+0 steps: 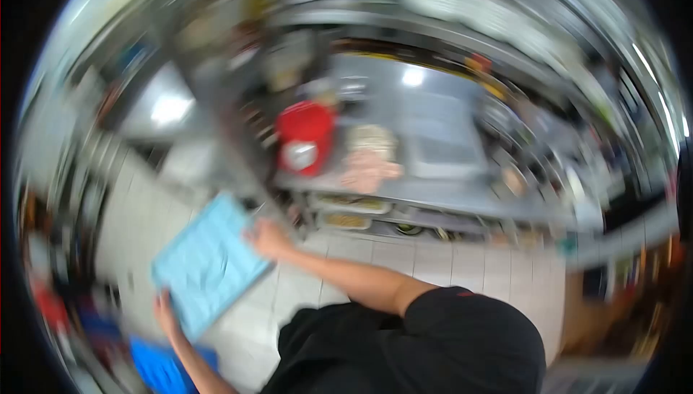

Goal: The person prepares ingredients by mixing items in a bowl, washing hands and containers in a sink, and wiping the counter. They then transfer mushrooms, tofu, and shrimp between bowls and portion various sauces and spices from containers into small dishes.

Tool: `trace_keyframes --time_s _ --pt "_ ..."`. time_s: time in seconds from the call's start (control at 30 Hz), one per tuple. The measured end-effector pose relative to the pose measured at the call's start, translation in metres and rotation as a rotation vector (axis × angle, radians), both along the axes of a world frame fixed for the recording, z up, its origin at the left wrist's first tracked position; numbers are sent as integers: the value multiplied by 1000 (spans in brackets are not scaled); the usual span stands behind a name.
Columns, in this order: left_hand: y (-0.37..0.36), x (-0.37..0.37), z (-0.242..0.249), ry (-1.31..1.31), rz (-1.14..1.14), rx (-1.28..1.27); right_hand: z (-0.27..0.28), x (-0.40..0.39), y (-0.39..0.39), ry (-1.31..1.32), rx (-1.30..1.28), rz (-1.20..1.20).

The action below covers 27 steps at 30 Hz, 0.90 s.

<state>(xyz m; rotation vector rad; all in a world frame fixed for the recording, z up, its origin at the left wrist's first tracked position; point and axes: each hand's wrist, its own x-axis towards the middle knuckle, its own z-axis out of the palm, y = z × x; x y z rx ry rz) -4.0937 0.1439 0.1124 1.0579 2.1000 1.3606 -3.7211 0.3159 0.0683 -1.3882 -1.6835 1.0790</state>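
A light-blue rectangular slab (209, 264) is held out to the left above the tiled floor, tilted in view. Blur hides whether it is a tray, a board or a flat pack; faint curved marks show on its face. My left hand (166, 313) grips its lower left edge, thumb on the near side. On the opposite, right-hand edge, my right hand (268, 241) is closed around the upper corner, its fingers smeared by motion. No other thing touches either hand.
A steel counter (390, 91) ahead bears a red bucket (307, 134), a pinkish cloth-like heap (368, 167) and a pale translucent tray (442, 134). Food trays (346, 221) sit on its lower shelf. A bright blue container (170, 366) stands at the lower left. Pale tiles (426, 260) cover the floor.
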Motion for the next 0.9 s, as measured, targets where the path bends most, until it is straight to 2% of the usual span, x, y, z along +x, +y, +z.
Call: trace_keyframes --time_s 0.03,0.07,0.1,0.13,0.2,0.23,0.27,0.3,0.33,0.37,0.43,0.5,0.53,0.57,0.6,0.67,0.73,0.77,0.83,0.9 --pt "0 14 16 -21 45 14 17 0 6 -95 161 -11" --pt "1 4 14 -33 118 -8 39 -4 14 -104 162 24" --pt "7 23 31 -84 180 108 45 -15 30 -123 163 87" --pt "12 3 19 -91 215 113 41 -32 49 -80 173 110" --pt "29 -12 25 -173 279 164 79 -63 74 -163 79 237" --pt "36 -26 25 -203 296 172 82 -86 87 -170 97 229" --pt "48 -34 31 -226 299 186 65 -110 114 -248 227 217" --pt "64 -43 37 -248 298 199 76 -129 126 -186 116 222" --pt "83 -61 33 -283 299 217 60 -151 154 -181 140 205" --pt "105 -79 28 -324 300 236 66 -171 169 -137 140 154" --pt "157 -107 18 -503 182 321 53 -202 229 -55 79 114" --pt "211 -136 16 -536 33 419 57 -232 295 -85 25 0" --pt "239 -142 36 -543 89 290 66 -252 316 -8 -61 -28" --pt "264 -148 58 -543 135 166 54 -259 369 14 -34 -53" --pt "288 -162 67 -566 72 118 59 -280 388 51 -101 -76" --pt "330 -197 49 -666 -94 279 65 -314 430 56 -147 -122" --pt "397 -216 7 -635 -265 369 50 -322 494 125 -100 -114" --pt "437 -212 -9 -517 -341 254 49 -312 520 114 -101 -130" --pt "484 -187 -13 -542 -32 376 47 -294 563 221 -80 -6" --pt "554 -145 -29 -676 51 357 39 -279 530 -57 318 -82"
